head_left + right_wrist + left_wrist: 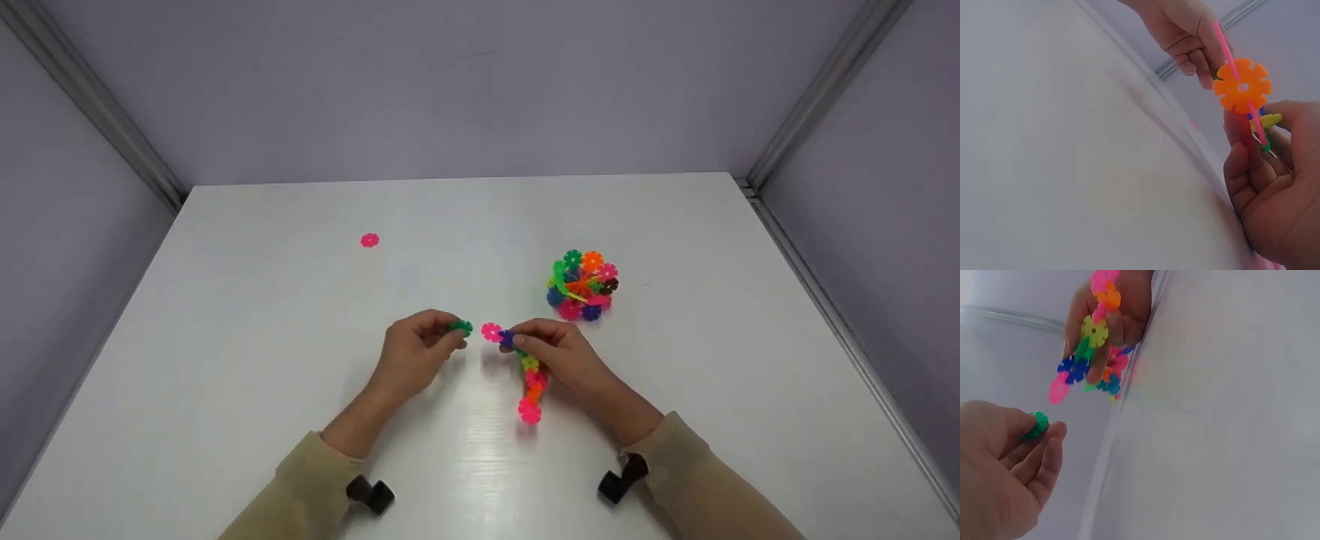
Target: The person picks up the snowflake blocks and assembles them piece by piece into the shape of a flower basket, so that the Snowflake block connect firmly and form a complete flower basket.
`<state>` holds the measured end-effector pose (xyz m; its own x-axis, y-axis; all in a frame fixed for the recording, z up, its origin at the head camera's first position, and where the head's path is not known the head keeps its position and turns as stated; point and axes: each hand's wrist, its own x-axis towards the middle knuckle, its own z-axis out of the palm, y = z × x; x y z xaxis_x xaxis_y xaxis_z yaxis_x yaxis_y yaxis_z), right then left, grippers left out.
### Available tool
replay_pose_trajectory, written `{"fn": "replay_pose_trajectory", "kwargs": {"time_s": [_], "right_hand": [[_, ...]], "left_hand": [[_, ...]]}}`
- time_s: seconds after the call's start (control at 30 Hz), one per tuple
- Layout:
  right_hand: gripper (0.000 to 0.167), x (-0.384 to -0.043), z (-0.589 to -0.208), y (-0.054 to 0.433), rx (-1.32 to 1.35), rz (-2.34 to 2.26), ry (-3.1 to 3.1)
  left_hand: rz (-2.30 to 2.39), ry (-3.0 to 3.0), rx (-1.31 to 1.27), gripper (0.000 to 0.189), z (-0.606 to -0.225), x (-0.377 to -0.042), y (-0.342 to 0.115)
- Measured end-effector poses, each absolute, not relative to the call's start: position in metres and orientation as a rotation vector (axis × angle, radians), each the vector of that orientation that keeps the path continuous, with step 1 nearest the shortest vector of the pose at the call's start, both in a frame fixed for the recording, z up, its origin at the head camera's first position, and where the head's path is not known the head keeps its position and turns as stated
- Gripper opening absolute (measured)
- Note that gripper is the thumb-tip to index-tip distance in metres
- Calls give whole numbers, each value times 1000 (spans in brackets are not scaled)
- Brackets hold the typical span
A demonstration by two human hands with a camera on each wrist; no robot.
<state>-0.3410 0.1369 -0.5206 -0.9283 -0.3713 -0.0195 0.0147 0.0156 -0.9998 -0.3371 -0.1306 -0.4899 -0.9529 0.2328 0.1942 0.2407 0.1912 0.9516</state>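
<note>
Between thumb and fingers my left hand (417, 352) pinches a green notched flower disc (463, 328). My right hand (564, 352) grips a chain of interlocked flower discs (531, 363) by its blue disc (1074, 369). A pink disc (491, 332) forms the chain's free end, a short gap away from the green one. Below the right fingers the chain hangs down through green, yellow, pink and orange to another pink disc (529, 411). In the right wrist view an orange disc (1242, 86) of the chain stands in front of the fingers.
A ball-like cluster of many-coloured flower discs (582, 286) lies on the white table (262, 300), beyond the right hand. One loose pink disc (370, 240) lies farther back on the left. Grey panels (465, 90) enclose the table at the back and sides.
</note>
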Motion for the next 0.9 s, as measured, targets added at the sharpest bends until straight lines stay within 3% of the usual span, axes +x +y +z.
{"fn": "replay_pose_trajectory", "kwargs": {"time_s": [0.33,0.57,0.9], "right_hand": [[24,-341,-522,137,-404,-1963,2028],[38,-341,-522,140,-465,-1931,2031],[27,-340,-522,139,-490,-1891,2060]], "left_hand": [[-2005,-2355,-494,9,-499,-326,-115],[-2020,-2371,-508,6,-501,-324,-113],[-1954,-2401,-558,6,-507,-323,-111]]}}
